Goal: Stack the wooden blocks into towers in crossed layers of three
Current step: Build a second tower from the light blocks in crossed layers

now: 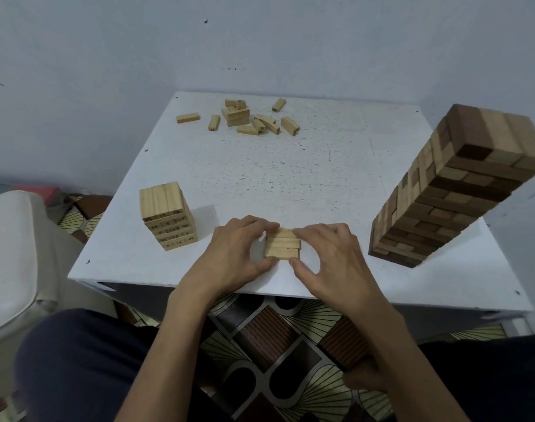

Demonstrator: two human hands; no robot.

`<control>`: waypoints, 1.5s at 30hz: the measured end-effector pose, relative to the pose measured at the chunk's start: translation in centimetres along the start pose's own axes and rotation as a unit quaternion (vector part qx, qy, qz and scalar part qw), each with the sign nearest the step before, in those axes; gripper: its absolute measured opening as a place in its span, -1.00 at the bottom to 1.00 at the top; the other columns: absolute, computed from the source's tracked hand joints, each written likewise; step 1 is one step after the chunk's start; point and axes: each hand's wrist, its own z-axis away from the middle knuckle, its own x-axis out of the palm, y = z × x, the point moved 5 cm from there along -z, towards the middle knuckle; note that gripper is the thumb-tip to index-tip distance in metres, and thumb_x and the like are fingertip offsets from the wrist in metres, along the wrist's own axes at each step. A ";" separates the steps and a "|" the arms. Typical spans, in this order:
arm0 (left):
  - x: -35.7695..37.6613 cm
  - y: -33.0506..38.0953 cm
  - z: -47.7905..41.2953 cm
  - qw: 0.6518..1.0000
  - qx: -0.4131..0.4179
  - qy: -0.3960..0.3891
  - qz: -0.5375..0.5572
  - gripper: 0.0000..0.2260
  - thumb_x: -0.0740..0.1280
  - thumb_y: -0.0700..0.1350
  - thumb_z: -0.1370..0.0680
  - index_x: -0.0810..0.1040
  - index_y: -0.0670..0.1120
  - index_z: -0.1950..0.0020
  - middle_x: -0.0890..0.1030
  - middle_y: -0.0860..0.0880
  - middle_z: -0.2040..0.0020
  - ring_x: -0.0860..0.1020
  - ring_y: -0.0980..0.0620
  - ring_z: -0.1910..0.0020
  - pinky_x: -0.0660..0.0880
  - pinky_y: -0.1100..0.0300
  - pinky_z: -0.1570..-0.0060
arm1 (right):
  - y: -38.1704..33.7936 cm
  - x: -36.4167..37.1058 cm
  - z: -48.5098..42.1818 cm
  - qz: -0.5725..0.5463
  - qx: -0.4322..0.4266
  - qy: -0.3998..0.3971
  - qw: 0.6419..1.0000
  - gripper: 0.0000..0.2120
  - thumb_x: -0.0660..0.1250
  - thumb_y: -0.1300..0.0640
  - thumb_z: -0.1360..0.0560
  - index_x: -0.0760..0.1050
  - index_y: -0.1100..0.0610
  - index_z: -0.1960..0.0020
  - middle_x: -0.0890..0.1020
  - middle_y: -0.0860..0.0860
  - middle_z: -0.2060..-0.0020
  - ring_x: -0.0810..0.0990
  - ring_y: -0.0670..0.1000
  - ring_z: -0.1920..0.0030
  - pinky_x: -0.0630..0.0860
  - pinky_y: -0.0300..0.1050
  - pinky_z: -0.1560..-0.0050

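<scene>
The fingers [257, 224] of my left hand [229, 254] curled over the far edge of the layer [282, 247] and its thumb pressed the near edge, so it pinched the layer's left end. My right hand [333, 260] gripped the right end the same way, fingers far, thumb near. The layer was three pale blocks lying flat, side by side and touching, each with its long axis running from 9 to 3 o'clock. It sat at 6 o'clock on the table [321, 178], near the front edge. I could not tell whether another layer lay beneath it. A short tower [168, 217] stood upright at 8 o'clock and a tall tower [443, 193] of pale and dark blocks at 4 o'clock, both apart from the hands. Loose blocks [251, 118] lay scattered at 12 o'clock, pointing in mixed directions.
</scene>
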 end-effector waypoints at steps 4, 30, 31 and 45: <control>0.1 0.0 -0.1 0.999 0.006 0.003 0.032 -0.55 0.46 0.00 -0.48 0.51 0.06 -0.37 0.52 0.12 -0.25 0.48 0.14 -0.12 0.42 0.07 -0.25 | -0.1 0.3 -0.1 0.010 -0.012 0.022 1.000 -0.60 0.19 -0.14 -0.47 0.60 0.05 -0.13 0.62 -0.10 -0.02 0.45 0.02 -0.04 0.37 -0.07 0.02; -0.4 0.0 -0.5 0.998 0.024 0.000 0.057 -0.60 0.51 -0.09 -0.47 0.58 0.03 -0.29 0.58 0.10 -0.20 0.53 0.22 -0.04 0.40 0.38 -0.10 | 0.1 -0.2 -0.3 -0.027 0.008 -0.012 1.000 -0.44 0.31 -0.16 -0.45 0.43 0.03 -0.39 0.52 -0.07 -0.29 0.37 0.00 -0.25 0.36 -0.05 -0.22; -0.4 0.0 -0.5 0.998 0.022 0.001 0.054 -0.60 0.50 -0.08 -0.47 0.57 0.04 -0.30 0.58 0.10 -0.17 0.52 0.20 -0.05 0.41 0.34 -0.11 | 0.1 -0.3 -0.3 -0.032 0.010 -0.026 0.999 -0.40 0.34 -0.13 -0.47 0.38 0.03 -0.45 0.49 -0.07 -0.33 0.34 0.00 -0.30 0.33 -0.05 -0.27; -0.2 -0.4 -0.7 0.999 0.022 0.001 0.038 -0.60 0.49 0.00 -0.47 0.55 0.08 -0.30 0.58 0.11 -0.18 0.50 0.12 -0.10 0.45 0.05 -0.17 | 0.3 0.2 -0.6 -0.065 0.003 -0.035 0.997 -0.54 0.34 -0.08 -0.46 0.48 0.04 -0.31 0.57 -0.11 -0.20 0.37 0.03 -0.26 0.44 0.11 -0.23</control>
